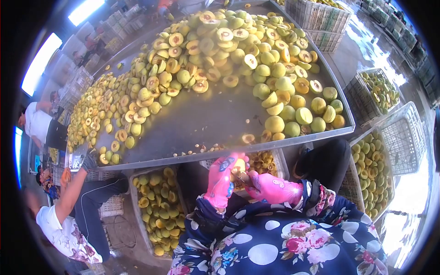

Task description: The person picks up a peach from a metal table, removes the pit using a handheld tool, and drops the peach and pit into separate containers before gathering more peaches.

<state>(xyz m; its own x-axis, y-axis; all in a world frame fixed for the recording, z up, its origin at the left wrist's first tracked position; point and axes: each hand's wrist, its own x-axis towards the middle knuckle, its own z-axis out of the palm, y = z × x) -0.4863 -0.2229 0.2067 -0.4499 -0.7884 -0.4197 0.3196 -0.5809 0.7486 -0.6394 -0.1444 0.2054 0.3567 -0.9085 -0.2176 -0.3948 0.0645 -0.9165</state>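
Observation:
My left hand (222,178), in a pink patterned glove, is closed around a yellow peach piece (239,167) just off the front edge of the metal table (201,114). Against that fruit, from the right, comes my right hand (276,189) in a matching pink glove. Its fingers are curled shut, and whatever they grip is too small and hidden to name. Below both hands stands a crate holding cut peach pieces (262,163), partly covered by the gloves. On the table lies a large heap of halved yellow-green peaches (183,68), several showing stones or hollows.
A crate of peach halves (160,208) stands at my left, another crate (373,176) at my right. An empty grey crate (403,137) leans beyond it. Stacked crates (318,23) stand behind the table. A co-worker in a white shirt (66,233) sits at the left.

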